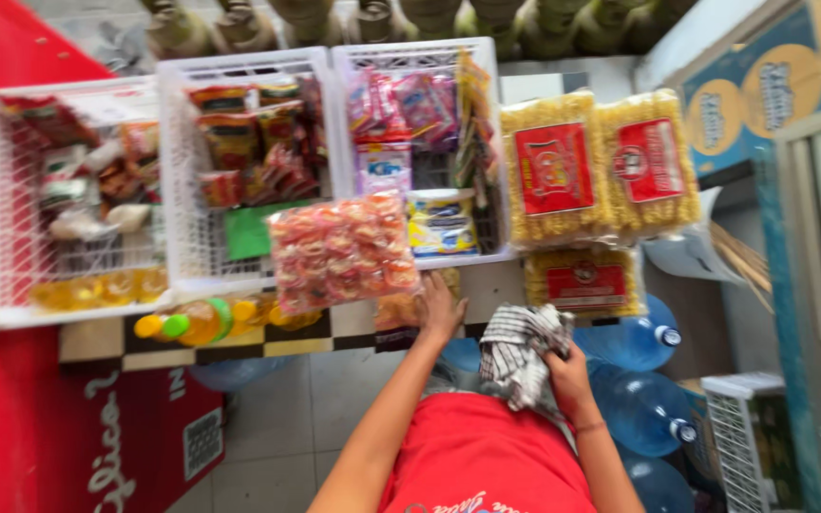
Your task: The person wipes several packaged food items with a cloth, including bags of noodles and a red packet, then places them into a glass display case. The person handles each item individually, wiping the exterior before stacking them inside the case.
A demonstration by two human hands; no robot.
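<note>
White baskets of snack packets crowd the checkered counter across the frame's upper half. At centre, the left hand grasps a clear snack bag; just right, the right hand clutches a checked cloth above blue water jugs.

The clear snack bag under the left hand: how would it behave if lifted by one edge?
The snack bag would probably sag: it is soft film, loosely filled with small wrapped pieces. Likely light for its bulk. It overhangs the basket front, so a push from the left hand might tip it.
</note>
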